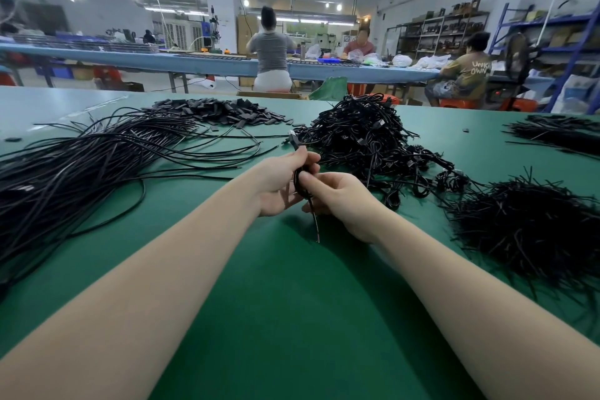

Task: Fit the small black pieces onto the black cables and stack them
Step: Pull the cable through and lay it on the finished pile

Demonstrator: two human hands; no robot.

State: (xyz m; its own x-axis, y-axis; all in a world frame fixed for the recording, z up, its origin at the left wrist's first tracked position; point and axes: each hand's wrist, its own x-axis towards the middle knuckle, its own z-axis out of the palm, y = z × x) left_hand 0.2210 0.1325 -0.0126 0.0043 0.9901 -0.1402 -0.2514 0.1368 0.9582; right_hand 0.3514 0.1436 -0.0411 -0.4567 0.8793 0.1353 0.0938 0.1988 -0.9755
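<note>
My left hand (279,182) and my right hand (341,198) meet over the middle of the green table (292,318), both gripping one looped black cable (300,183). Its bare wire end hangs down below my hands, and its connector end sticks up past my left fingers. A long bundle of loose black cables (91,159) lies to the left. Behind it sits a heap of small black pieces (220,110). A tangled mound of coiled cables (367,136) rises just beyond my hands.
A bristly pile of short black cable pieces (532,230) lies at the right, another dark bundle (558,133) at the far right edge. Beyond the table, three people sit at a long blue workbench (194,63), with shelving (448,32) behind.
</note>
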